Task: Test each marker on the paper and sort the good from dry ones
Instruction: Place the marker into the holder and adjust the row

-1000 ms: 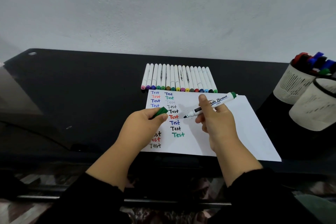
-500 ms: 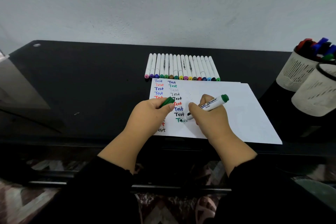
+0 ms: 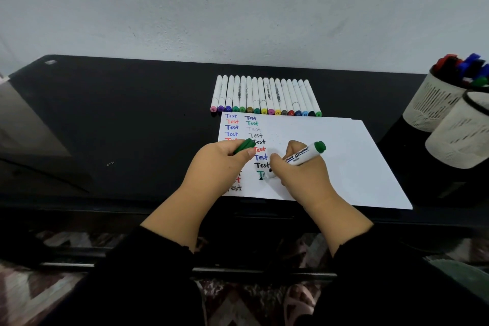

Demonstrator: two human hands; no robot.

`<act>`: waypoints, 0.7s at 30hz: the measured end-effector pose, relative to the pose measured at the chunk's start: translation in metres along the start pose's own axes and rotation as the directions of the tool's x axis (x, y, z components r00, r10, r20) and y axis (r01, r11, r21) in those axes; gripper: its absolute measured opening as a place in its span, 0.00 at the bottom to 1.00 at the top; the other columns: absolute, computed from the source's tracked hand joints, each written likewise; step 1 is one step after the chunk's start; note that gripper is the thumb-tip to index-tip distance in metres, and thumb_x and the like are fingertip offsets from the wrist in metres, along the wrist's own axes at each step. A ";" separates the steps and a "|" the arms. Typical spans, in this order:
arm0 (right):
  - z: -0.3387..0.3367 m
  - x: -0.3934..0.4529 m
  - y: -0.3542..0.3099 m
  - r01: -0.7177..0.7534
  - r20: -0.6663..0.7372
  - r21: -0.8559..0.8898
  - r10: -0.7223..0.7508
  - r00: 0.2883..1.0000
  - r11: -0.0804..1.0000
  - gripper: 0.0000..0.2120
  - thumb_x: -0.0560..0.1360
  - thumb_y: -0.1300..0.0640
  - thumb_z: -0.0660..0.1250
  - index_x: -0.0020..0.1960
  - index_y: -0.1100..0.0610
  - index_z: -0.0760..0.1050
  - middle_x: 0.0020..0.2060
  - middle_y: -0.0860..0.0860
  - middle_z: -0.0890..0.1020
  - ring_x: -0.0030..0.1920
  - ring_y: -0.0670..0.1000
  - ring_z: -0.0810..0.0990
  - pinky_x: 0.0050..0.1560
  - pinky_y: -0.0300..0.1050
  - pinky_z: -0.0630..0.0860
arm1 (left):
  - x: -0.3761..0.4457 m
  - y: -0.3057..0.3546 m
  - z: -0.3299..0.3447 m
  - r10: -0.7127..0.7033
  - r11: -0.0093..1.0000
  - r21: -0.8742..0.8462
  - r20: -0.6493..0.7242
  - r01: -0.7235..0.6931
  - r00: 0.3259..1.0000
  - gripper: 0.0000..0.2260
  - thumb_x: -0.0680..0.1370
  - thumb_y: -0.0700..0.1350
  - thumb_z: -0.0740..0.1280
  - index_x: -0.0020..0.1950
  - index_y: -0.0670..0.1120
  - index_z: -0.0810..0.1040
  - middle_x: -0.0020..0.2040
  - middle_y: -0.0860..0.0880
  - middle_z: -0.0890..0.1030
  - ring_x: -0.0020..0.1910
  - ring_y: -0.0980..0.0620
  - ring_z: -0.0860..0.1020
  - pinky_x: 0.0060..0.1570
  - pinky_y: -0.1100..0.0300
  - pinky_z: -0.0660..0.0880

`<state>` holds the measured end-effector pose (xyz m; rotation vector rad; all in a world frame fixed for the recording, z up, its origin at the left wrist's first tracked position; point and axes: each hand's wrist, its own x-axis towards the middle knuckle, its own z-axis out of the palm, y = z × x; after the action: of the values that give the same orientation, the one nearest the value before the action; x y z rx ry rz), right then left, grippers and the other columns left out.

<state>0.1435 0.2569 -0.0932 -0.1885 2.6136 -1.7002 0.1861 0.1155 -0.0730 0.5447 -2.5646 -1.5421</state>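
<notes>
Since the earlier frame, I see the right hand (image 3: 299, 177) has dropped, bringing the green whiteboard marker (image 3: 301, 157) from above the sheet down to the paper (image 3: 330, 161); its tip now sits at a green mark in the second column. Fingers curl round the barrel. The left hand (image 3: 219, 164) rests on the paper's left edge, pinching the green cap (image 3: 244, 146). Two columns of "Test" words already fill the left part, one line very faint. A row of white pens (image 3: 264, 95) lies just beyond the sheet, and two mesh cups (image 3: 447, 116) stand at right, one holding markers. I judge the task well along; I cannot tell which remain untested.
</notes>
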 end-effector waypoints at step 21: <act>-0.001 0.003 0.006 0.000 -0.059 0.016 0.001 0.998 1.000 0.21 0.73 0.59 0.68 0.30 0.55 0.57 0.24 0.48 0.64 0.24 0.43 0.66 0.24 0.31 0.61 | -0.003 -0.001 0.000 0.009 0.997 -0.070 0.004 -0.008 1.000 0.14 0.76 0.51 0.67 0.62 0.52 0.78 0.38 0.67 0.71 0.38 0.66 0.71 0.27 0.82 0.65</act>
<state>0.1396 0.2601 -0.0976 -0.1397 2.6396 -1.7531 0.1888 0.1159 -0.0735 0.5227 -2.5011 -1.6254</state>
